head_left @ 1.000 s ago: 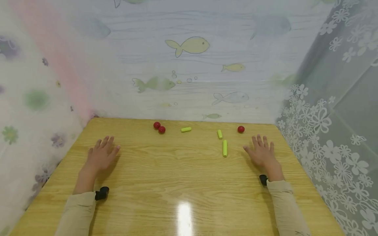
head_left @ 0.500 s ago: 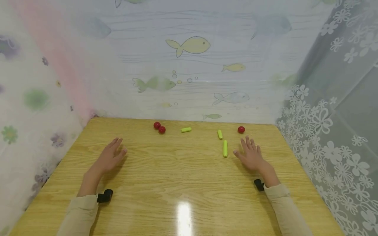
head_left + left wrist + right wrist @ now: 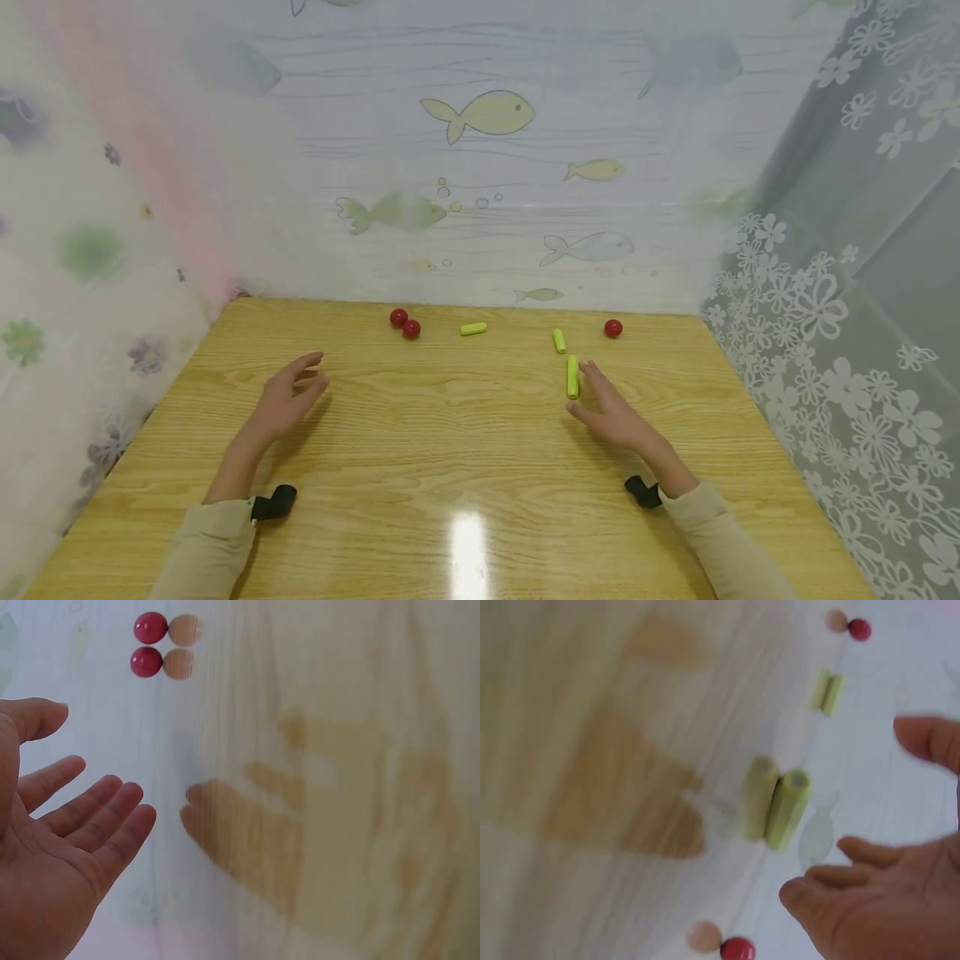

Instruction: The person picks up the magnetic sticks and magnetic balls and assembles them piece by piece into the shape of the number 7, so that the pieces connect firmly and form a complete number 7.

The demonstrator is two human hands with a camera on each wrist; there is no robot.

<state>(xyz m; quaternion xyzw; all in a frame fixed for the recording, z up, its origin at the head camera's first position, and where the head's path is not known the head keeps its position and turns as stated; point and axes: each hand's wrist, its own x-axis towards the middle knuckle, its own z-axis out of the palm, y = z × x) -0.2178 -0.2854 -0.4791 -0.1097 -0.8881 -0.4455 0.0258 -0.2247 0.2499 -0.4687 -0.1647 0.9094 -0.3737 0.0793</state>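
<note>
My right hand [image 3: 615, 417], fingers and thumb parted, hovers just right of the longest yellow-green stick [image 3: 572, 377]. In the right wrist view a yellow-green stick [image 3: 787, 810] lies apart from my fingertips, and no hold on it shows. A shorter yellow-green stick [image 3: 559, 341] is just behind the longest one. Farther left on the table lies another short yellow-green stick [image 3: 473, 329]. Over the left part of the table my left hand [image 3: 285, 402] holds nothing, its fingers loosely bent. The left wrist view has two red balls [image 3: 148, 645] beyond that hand.
Two red balls [image 3: 405, 323] sit side by side near the back edge of the wooden table [image 3: 420, 450]. A single red ball [image 3: 613, 328] is at the back right. Patterned curtains [image 3: 480, 167] enclose the back and sides.
My right hand has moved left, from the table's right side to beside the longest stick. My left hand has shifted slightly right and turned inward. The sticks and balls have stayed put.
</note>
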